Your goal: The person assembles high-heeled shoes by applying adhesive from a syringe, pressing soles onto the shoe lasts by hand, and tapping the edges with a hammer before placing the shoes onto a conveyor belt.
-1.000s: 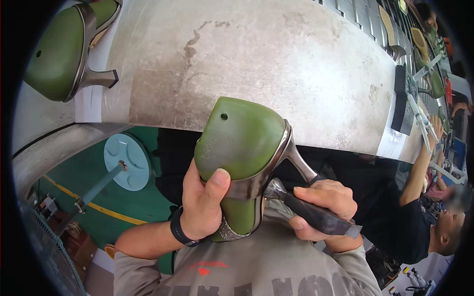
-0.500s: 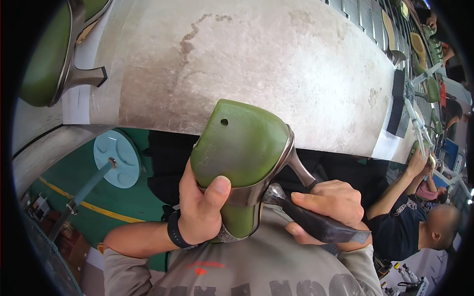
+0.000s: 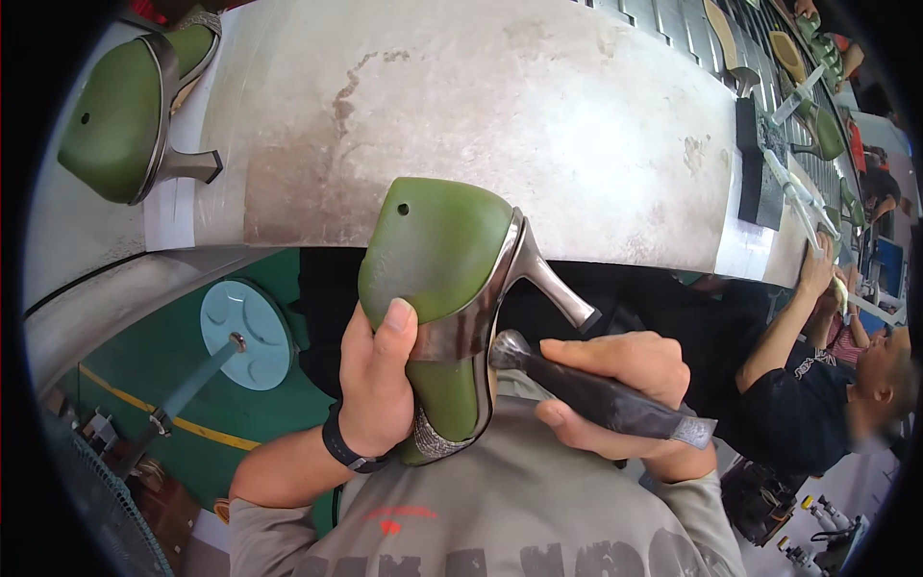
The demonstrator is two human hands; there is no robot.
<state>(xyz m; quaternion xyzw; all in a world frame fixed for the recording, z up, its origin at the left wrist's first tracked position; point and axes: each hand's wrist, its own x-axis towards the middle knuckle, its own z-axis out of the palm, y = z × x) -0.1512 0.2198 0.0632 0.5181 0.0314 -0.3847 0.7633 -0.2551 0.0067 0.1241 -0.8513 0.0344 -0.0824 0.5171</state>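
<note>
My left hand is wrapped round a high-heeled shoe, its thumb on the green last inside it. The shoe has a shiny bronze upper, a glittery toe strap and a slim heel pointing right. The green last fills it, with a round hole near its top. In my right hand is a thick, dark-handled tool. Its rounded metal end meets the sole edge below the heel, though whether it presses there I cannot tell. Its pale, flat end points right.
A worn, pale worktable spans the far side. Another green-lasted heeled shoe lies at left. A black block sits near the table's right end, beside a roller conveyor. A co-worker works at right; a blue round stool stands at left.
The shoe has turned slightly and moved a little left and up in view, its heel now showing more fully. My right hand and the tool have shifted slightly left and up.
</note>
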